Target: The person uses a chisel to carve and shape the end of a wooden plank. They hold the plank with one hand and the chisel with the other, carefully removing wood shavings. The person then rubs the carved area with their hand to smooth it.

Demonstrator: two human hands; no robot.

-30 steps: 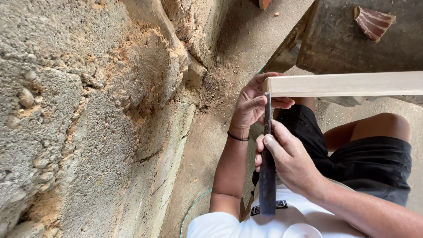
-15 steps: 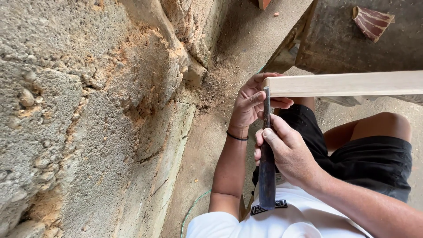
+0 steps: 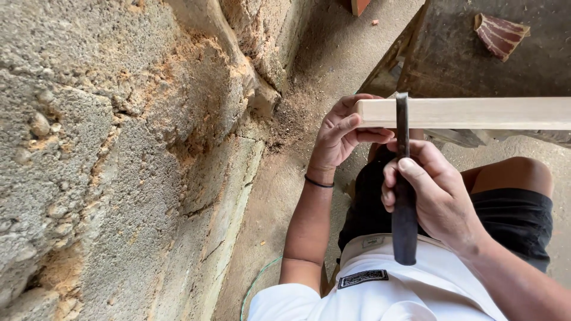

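Far left, rough grey wall (image 3: 101, 154), pitted, crumbling, streaked with orange dust. Beside it, dusty concrete floor (image 3: 333, 53). Mid-frame, left hand (image 3: 339, 137) wrapped round the end of a pale, smooth, square-edged plank (image 3: 476, 113), fingers curled over the top, thin black band on the wrist. Right of that, right hand (image 3: 437, 196) clenched on a dark, flat metal tool (image 3: 403, 184), thumb along the handle, blade laid upright across the plank. Top right, broken reddish tile (image 3: 499, 32).

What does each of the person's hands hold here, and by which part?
The left hand grips the pale wooden strip at its free end. The right hand holds a dark flat tool around the middle of its length.
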